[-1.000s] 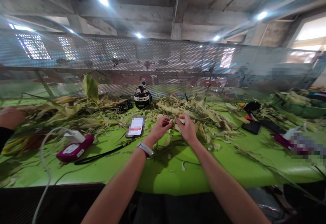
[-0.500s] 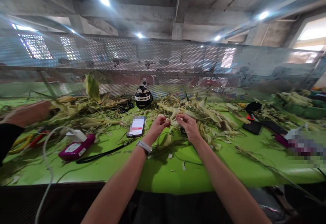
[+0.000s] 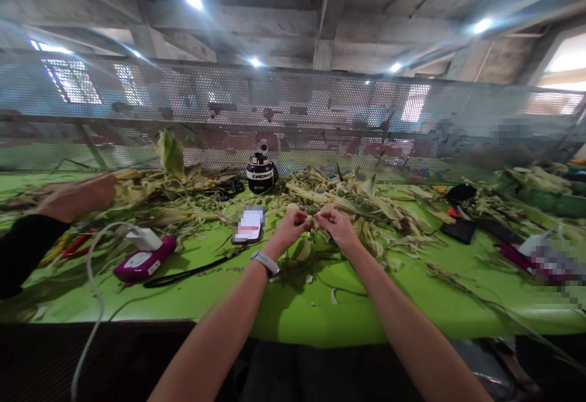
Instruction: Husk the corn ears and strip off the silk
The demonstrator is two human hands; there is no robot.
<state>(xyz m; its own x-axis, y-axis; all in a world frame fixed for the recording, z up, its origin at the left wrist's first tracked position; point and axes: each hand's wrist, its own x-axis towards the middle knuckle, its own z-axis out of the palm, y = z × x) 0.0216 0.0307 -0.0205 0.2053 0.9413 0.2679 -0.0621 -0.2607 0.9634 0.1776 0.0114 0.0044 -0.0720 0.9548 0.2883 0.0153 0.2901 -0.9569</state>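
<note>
My left hand (image 3: 290, 231), with a pale band on its wrist, is closed in a pinch over the green table. Facing it, my right hand (image 3: 339, 229) pinches too, and the fingertips of both almost meet. Between them is a small pale piece of corn husk (image 3: 313, 221), mostly covered by the fingers. Just behind and to the right lies a loose heap of dry corn husks (image 3: 389, 207). A phone (image 3: 248, 225) with a lit screen rests left of my left hand, and a dark bottle (image 3: 260, 174) stands beyond it.
At the left, another person's hand (image 3: 77, 197) reaches over more husks (image 3: 178, 216). A purple power strip (image 3: 145, 260) with a white plug and cable sits nearer. A perforated metal screen (image 3: 293, 106) spans the table's back. A black pouch (image 3: 459, 229) lies at the right.
My hands have drawn their fingertips closer together, and less of the husk shows between them. The other person's hand has moved right. The view has shifted slightly.
</note>
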